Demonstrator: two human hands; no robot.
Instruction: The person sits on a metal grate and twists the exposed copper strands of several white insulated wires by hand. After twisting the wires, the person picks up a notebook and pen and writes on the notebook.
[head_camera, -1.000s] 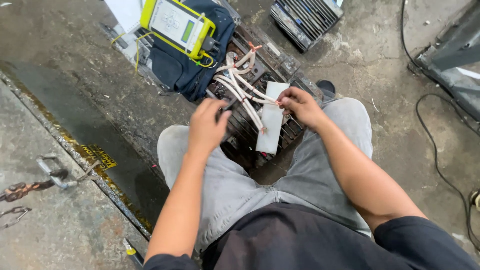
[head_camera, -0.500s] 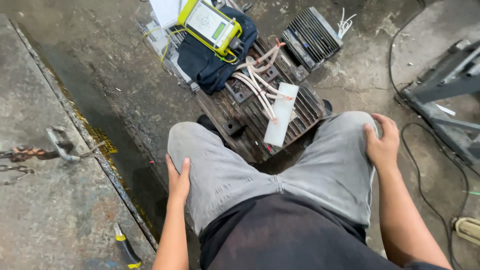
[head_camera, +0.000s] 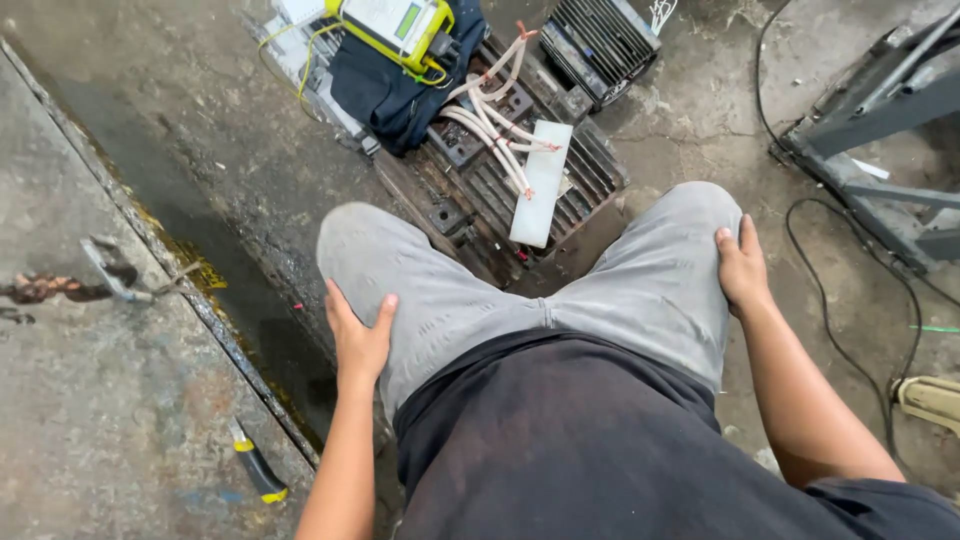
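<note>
Dark finned metal motor housing, upper centre of frame on the floor, now untouched: I see both hands have withdrawn from its leads within the last second. Left hand and right hand rest released on grey-trousered knees. Count: one white strip, one yellow-cased meter, several pale cables.
</note>
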